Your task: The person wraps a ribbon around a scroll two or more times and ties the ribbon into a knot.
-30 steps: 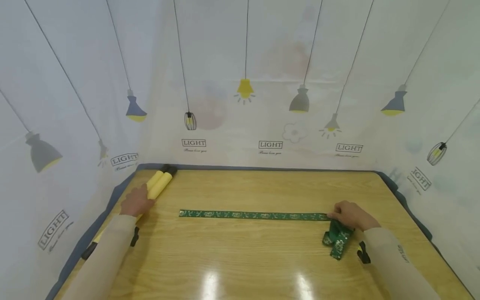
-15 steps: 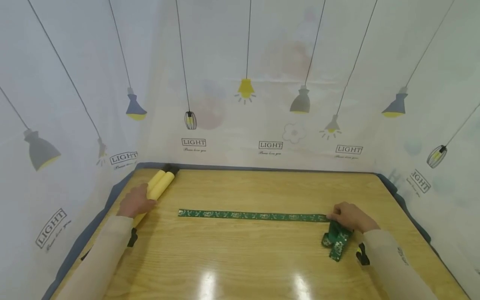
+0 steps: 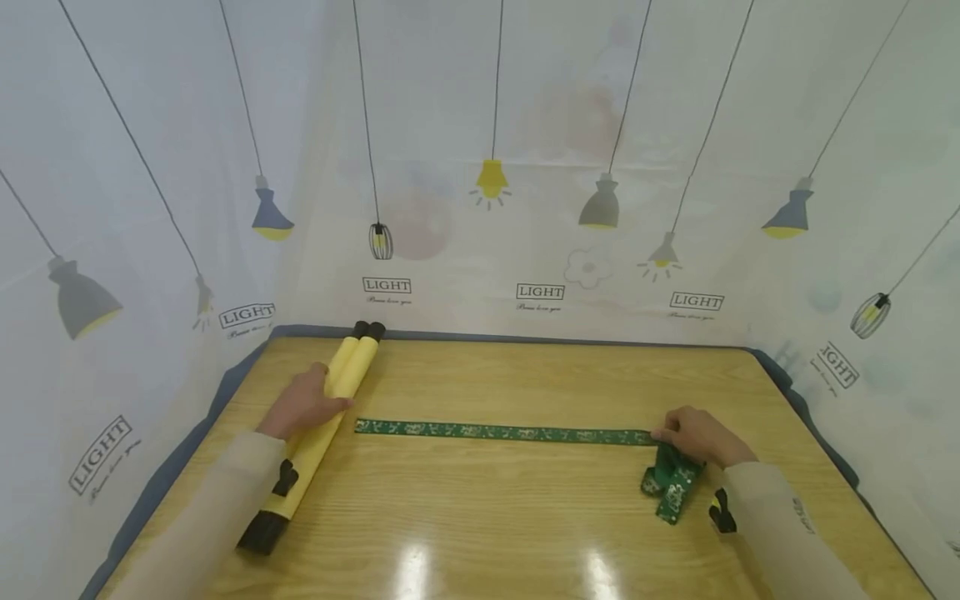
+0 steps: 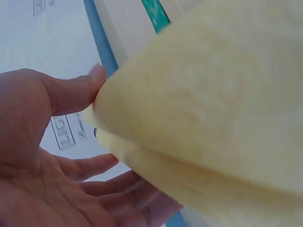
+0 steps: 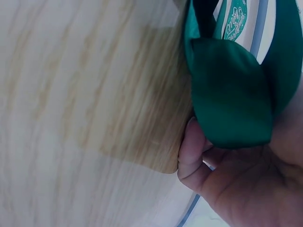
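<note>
In the head view, a pair of yellow rolls (image 3: 318,446) with black ends lies side by side, slanting across the left of the table. My left hand (image 3: 306,404) grips them near the middle. The left wrist view shows the thumb on one side of the yellow rolls (image 4: 203,104) and the fingers on the other. A green ribbon (image 3: 487,431) with a pale print stretches straight across the table, its left end beside the rolls. At its right end my right hand (image 3: 701,435) pinches it. The loose green ribbon (image 5: 232,94) loops beneath that hand in the right wrist view.
The wooden table (image 3: 480,517) is bordered by a blue-grey edge. Behind and at both sides rises a pale curtain (image 3: 450,100) printed with hanging lamps. Dark straps show at both wrists.
My left hand has moved the yellow rolls to the right, nearer the ribbon's left end; their near black ends have come into fuller view. The right hand and the ribbon have hardly moved.
</note>
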A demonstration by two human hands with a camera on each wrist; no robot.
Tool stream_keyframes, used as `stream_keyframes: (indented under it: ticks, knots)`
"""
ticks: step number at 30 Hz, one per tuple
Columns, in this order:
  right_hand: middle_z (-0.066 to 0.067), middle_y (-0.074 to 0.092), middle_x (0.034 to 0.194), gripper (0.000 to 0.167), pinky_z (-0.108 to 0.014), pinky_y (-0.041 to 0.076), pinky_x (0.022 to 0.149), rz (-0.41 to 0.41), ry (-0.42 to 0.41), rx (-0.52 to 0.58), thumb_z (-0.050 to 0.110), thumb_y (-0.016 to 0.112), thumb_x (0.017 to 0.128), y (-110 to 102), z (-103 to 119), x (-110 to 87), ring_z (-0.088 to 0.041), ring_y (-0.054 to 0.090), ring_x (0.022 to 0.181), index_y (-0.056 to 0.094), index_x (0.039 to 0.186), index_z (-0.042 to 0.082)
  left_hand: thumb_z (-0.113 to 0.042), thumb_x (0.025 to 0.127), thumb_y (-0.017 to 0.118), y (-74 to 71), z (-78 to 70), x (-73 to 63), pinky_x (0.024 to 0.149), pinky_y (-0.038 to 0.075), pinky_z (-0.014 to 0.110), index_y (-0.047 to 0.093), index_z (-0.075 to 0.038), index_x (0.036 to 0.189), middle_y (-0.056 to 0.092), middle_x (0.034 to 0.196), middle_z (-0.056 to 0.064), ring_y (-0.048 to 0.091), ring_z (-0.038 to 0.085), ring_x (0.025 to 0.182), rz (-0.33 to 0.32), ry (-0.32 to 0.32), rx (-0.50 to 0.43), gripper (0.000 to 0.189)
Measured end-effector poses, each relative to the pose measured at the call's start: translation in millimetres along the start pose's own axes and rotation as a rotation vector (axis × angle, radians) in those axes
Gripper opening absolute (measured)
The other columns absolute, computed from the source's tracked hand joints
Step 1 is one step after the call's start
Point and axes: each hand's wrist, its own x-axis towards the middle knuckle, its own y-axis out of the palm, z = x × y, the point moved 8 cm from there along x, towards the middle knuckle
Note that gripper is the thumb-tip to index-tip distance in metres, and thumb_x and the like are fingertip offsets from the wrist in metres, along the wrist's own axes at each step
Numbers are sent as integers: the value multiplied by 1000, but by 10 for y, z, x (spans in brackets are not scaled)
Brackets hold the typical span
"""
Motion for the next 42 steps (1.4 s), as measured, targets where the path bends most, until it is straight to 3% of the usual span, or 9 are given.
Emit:
stream_keyframes:
  ticks: [6, 13, 19, 25, 35, 42]
  knots:
    - [-1, 53, 72, 31, -31, 43, 60, -2, -3, 2, 30, 61, 104, 26, 6, 17, -17, 50, 66, 59, 83, 8, -36, 93, 72, 125, -291, -63, 83, 56, 47, 24, 13, 151, 56, 126, 33, 62, 35, 98, -13, 16, -22, 90]
    - [-1, 53, 72, 31, -31, 43, 60, -6, 4, 1, 31, 61, 104, 28, -23, 11, -17, 50, 66, 59, 84, 8, -41, 93, 71, 342, -659, -134, 95, 52, 55, 18, 6, 160, 46, 144, 37, 59, 40, 115, 4, 97, -28, 97]
    - [-1, 52, 71, 31, -32, 43, 60, -10, 11, 13, 31, 61, 104, 24, -21, 1, -17, 50, 65, 59, 83, 7, -44, 91, 73, 503, -969, -202, 100, 50, 57, 19, 5, 160, 44, 149, 35, 56, 43, 125, 21, 122, -48, 100]
    - [-2, 52, 72, 31, -32, 42, 60, -8, 10, 5, 32, 60, 104, 17, -29, -15, -17, 50, 66, 59, 84, 8, -45, 90, 75, 664, -1280, -206, 100, 52, 55, 18, 2, 161, 46, 150, 32, 58, 41, 126, 30, 139, -114, 103]
    - [-2, 53, 72, 31, -31, 43, 59, -2, 31, 16, 32, 60, 104, -7, -26, -20, -17, 51, 66, 58, 84, 8, -48, 86, 78, 988, -1778, -178, 101, 53, 55, 8, -2, 164, 35, 156, 34, 54, 44, 131, 33, 137, -219, 115]
    - [-2, 53, 73, 31, -31, 43, 59, 11, 37, 15, 31, 59, 105, 9, -34, -8, -17, 51, 66, 58, 84, 7, -52, 83, 80, 1159, -2048, -83, 98, 55, 53, 15, 3, 160, 46, 145, 35, 57, 44, 124, 12, 147, -191, 115]
